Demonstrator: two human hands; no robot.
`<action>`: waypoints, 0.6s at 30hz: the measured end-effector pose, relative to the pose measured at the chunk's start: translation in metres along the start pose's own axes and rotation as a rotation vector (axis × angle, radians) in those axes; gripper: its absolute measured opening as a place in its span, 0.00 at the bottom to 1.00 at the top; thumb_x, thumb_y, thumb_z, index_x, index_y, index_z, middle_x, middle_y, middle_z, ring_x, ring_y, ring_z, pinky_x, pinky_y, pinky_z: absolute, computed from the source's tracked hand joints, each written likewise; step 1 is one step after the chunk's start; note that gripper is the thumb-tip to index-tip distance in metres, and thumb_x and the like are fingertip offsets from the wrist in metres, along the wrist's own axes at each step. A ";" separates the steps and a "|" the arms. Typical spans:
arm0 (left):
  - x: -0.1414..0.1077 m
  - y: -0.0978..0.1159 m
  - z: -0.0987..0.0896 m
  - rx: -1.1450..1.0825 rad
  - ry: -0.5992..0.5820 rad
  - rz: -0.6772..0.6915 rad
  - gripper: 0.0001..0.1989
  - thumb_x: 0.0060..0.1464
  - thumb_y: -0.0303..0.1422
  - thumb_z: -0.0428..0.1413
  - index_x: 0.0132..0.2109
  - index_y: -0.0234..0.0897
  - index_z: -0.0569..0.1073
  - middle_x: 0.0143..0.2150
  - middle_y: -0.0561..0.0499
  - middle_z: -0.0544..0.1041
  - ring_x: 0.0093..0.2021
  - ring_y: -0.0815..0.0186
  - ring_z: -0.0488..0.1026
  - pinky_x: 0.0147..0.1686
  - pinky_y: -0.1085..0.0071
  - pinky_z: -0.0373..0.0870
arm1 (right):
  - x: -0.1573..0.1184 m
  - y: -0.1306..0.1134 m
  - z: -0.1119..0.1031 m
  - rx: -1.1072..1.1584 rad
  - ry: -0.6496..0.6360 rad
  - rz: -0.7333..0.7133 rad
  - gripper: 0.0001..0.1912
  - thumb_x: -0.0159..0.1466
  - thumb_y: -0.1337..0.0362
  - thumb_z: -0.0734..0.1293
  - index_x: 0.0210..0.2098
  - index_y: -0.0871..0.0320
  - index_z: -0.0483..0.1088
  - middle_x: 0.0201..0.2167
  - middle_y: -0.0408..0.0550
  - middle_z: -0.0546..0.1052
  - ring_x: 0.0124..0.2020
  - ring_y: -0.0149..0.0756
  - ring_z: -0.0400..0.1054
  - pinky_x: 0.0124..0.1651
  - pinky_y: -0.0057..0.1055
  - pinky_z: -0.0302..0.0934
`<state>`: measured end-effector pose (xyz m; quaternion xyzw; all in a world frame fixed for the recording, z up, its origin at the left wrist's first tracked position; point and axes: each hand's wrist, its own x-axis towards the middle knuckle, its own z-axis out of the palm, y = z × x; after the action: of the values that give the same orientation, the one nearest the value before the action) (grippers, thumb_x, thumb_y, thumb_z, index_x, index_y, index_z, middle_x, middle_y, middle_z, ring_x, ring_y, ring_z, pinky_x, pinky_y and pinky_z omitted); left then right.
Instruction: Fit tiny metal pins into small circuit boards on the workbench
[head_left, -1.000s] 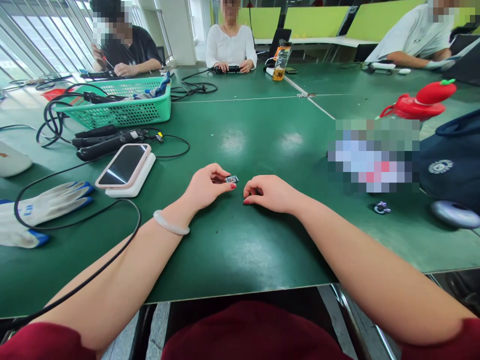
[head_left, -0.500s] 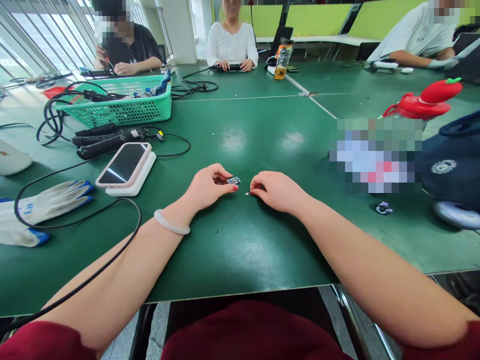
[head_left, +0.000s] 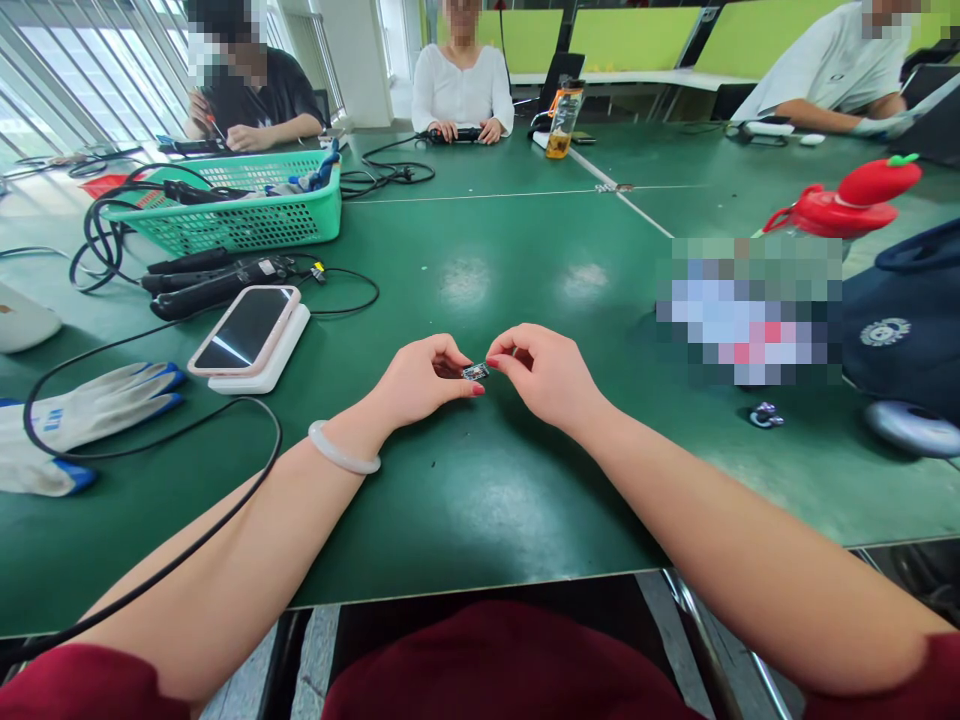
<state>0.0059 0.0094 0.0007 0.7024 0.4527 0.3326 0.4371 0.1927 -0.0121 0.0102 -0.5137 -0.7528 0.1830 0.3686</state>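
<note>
Between the thumb and fingers of my left hand (head_left: 431, 380) is a small circuit board (head_left: 475, 372), dark with pale parts, held just above the table. My right hand (head_left: 544, 372) is closed in a pinch, its fingertips at the board's right edge. Those fingertips hide the small flat silvery piece that showed in them earlier. A pale bangle circles my left wrist.
Left on the green table (head_left: 480, 520) are a phone (head_left: 246, 330) on a white box, work gloves (head_left: 105, 410), black cabled tools (head_left: 217, 285) and a green basket (head_left: 247, 220). Right are a small shiny object (head_left: 766, 415) and a dark bag (head_left: 904, 320). Several people sit beyond.
My right hand has moved up and left, bringing its pinched fingertips to the circuit board. The silvery piece is now hidden. My left hand has shifted slightly right with the board.
</note>
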 end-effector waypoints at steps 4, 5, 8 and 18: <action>-0.001 0.002 0.001 -0.020 -0.018 0.008 0.19 0.35 0.37 0.67 0.29 0.36 0.67 0.30 0.52 0.76 0.29 0.68 0.72 0.32 0.68 0.69 | -0.001 -0.003 0.005 0.011 -0.038 -0.008 0.05 0.60 0.67 0.63 0.28 0.56 0.70 0.28 0.43 0.73 0.29 0.30 0.62 0.35 0.28 0.55; -0.001 0.002 0.001 -0.028 -0.018 0.008 0.19 0.35 0.37 0.68 0.29 0.36 0.67 0.30 0.52 0.76 0.29 0.68 0.72 0.32 0.68 0.69 | -0.001 -0.003 0.005 0.011 -0.043 -0.007 0.05 0.60 0.67 0.63 0.28 0.56 0.70 0.28 0.43 0.72 0.29 0.30 0.62 0.35 0.28 0.55; 0.000 0.002 0.001 -0.051 -0.017 0.002 0.19 0.34 0.37 0.68 0.29 0.36 0.67 0.30 0.52 0.76 0.29 0.68 0.72 0.32 0.68 0.69 | -0.001 -0.001 0.006 0.007 -0.044 -0.009 0.05 0.60 0.67 0.64 0.28 0.56 0.70 0.28 0.43 0.72 0.29 0.30 0.62 0.35 0.28 0.55; 0.000 0.000 0.000 -0.108 0.018 -0.014 0.18 0.36 0.34 0.68 0.30 0.35 0.68 0.32 0.51 0.77 0.31 0.67 0.74 0.36 0.66 0.71 | -0.001 0.002 -0.001 0.034 -0.036 -0.007 0.05 0.60 0.65 0.65 0.35 0.56 0.72 0.30 0.43 0.73 0.25 0.28 0.61 0.34 0.28 0.57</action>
<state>0.0061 0.0097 0.0004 0.6717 0.4426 0.3599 0.4727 0.1946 -0.0125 0.0092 -0.5014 -0.7578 0.2038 0.3645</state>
